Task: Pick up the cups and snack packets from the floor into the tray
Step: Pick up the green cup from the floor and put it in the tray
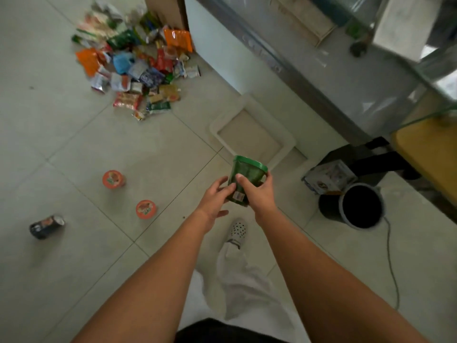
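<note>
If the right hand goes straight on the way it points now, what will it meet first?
Probably the white tray on the floor, which lies just ahead of the right hand and the green cup it holds; depth is unclear.

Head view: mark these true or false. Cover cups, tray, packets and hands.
1. The right hand grips the green cup. True.
2. The tray holds two orange cups. False: the orange cups stand on the floor tiles, outside it.
3. The dark cup lies on its side on the floor. True.
4. The snack packets are piled in the tray. False: they lie in a heap on the floor, apart from it.
5. The left hand holds an orange cup. False: its fingers touch the green cup.
</note>
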